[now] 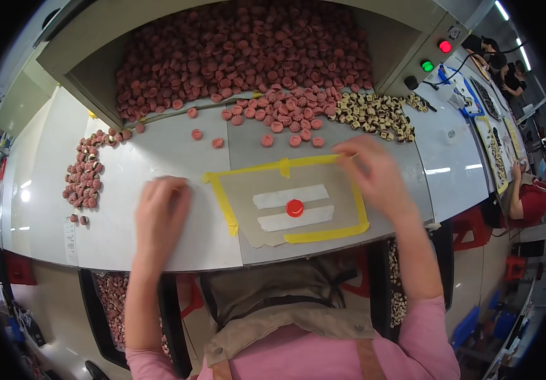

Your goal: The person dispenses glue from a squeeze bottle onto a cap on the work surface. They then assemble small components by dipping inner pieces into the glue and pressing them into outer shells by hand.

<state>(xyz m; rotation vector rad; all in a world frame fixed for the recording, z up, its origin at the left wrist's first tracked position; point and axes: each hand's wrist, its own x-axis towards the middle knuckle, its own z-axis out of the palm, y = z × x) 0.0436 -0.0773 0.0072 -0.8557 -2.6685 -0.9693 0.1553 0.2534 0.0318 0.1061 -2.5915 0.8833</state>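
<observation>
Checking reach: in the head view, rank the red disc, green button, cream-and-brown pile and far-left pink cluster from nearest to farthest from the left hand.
From the left hand:
1. Far-left pink cluster, to its left.
2. Red disc, to its right.
3. Cream-and-brown pile, farther right and beyond.
4. Green button, at upper right.

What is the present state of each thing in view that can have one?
Left hand: fingers curled, blurred; contents unclear.
Right hand: fingers bent; contents unclear.
Red light: apparently lit.
Green light: apparently lit.
Red disc: uncovered, between white strips.
Yellow tape: stuck down, gap at lower left.
Pink pieces: heaped, some scattered.
Cream-and-brown pieces: heaped.
Black crates: open, holding pieces.
</observation>
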